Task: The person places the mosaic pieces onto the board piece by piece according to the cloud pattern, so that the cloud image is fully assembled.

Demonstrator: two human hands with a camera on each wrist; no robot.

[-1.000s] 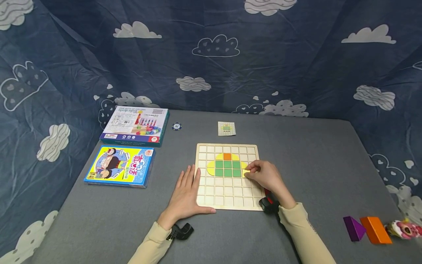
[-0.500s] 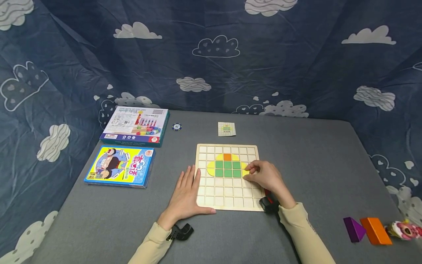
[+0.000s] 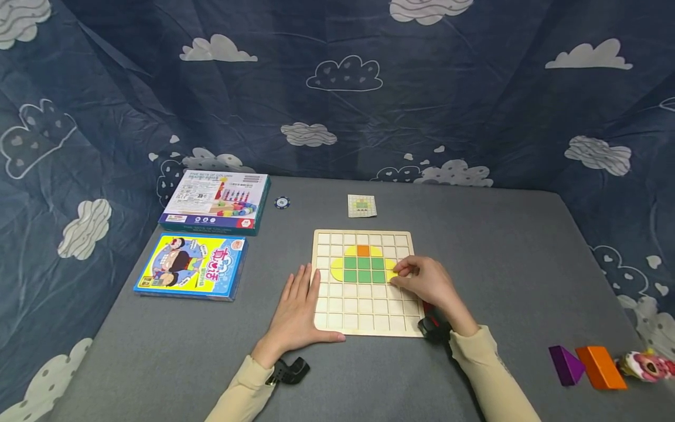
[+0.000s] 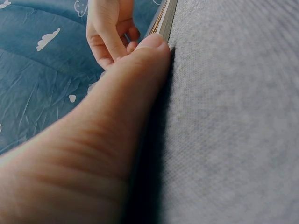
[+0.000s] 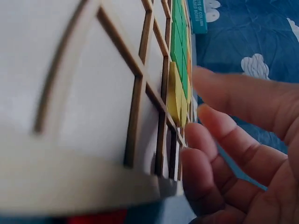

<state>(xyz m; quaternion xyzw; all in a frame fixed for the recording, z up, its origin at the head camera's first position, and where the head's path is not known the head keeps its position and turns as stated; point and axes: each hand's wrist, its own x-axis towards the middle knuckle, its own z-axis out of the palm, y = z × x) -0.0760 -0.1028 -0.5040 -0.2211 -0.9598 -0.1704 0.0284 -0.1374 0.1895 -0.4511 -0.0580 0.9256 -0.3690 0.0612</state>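
A wooden grid board [image 3: 366, 322] lies on the grey table, with green tiles [image 3: 364, 269], one orange tile [image 3: 363, 250] and yellow rounded tiles [image 3: 336, 269] set in its squares. My left hand [image 3: 296, 310] rests flat along the board's left edge, fingers straight and thumb [image 4: 152, 44] along the front edge. At the right end of the pattern my right hand [image 3: 424, 280] bends its fingers and thumb around a yellow rounded tile [image 5: 174, 95]. That tile stands slightly proud of the squares in the right wrist view, fingertips right beside it.
A small pattern card [image 3: 361, 206] lies behind the board, a poker chip [image 3: 282, 203] to its left. Two game boxes, one white and purple [image 3: 211, 199], one blue and yellow [image 3: 190, 266], lie left. A purple block [image 3: 566, 366], orange block [image 3: 601, 368] and figurine [image 3: 647, 367] sit right.
My right wrist and sleeve have shifted slightly to the right, while the right fingertips stay at the yellow tile. My left hand has not moved.
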